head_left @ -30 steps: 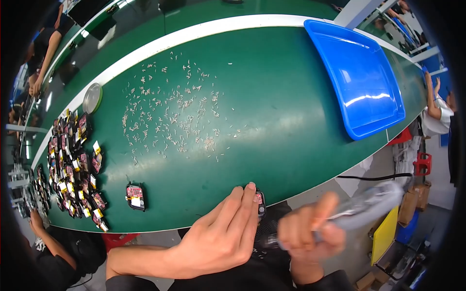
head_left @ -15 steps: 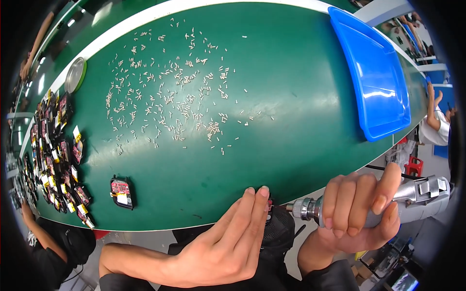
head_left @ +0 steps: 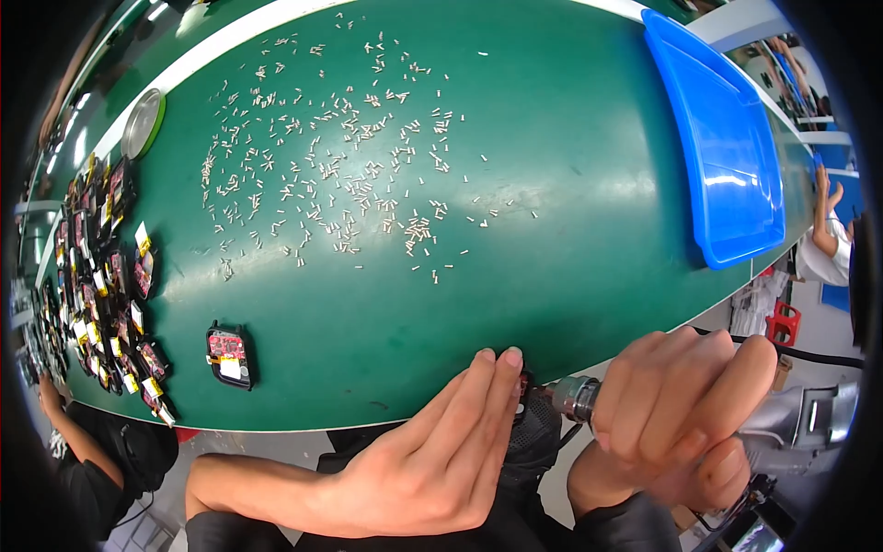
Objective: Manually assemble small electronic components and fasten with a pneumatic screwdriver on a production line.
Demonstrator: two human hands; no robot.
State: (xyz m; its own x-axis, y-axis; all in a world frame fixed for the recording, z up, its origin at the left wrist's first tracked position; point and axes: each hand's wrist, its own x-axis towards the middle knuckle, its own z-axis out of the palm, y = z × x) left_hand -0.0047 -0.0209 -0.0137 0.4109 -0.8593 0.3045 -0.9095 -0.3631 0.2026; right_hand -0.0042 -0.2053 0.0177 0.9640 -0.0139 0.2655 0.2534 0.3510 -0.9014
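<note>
At the table's near edge my left hand (head_left: 428, 455) has its long fingers pressed together against a small black device housing (head_left: 524, 394) with a bit of red circuit board showing. Most of that housing is hidden behind the fingers. My right hand (head_left: 685, 405) is wrapped round a silver powered screwdriver (head_left: 578, 397), lying nearly level. Its tip points left and meets the housing, or comes very close to it; contact cannot be made out. Another open black housing (head_left: 229, 356), with a red board and a white-and-yellow battery, lies alone on the table to the left.
Many small metal pins or screws (head_left: 359, 184) are scattered over the green table (head_left: 570, 212). A pile of similar housings (head_left: 101, 304) lies at the left, by a round green-rimmed dish (head_left: 144, 124). A blue tray (head_left: 699, 184) stands at the right. Other people sit on both sides.
My right hand has turned and moved slightly left with the screwdriver, whose tip is now nearer the housing. My left hand stays almost in place. The whole view has shifted a little.
</note>
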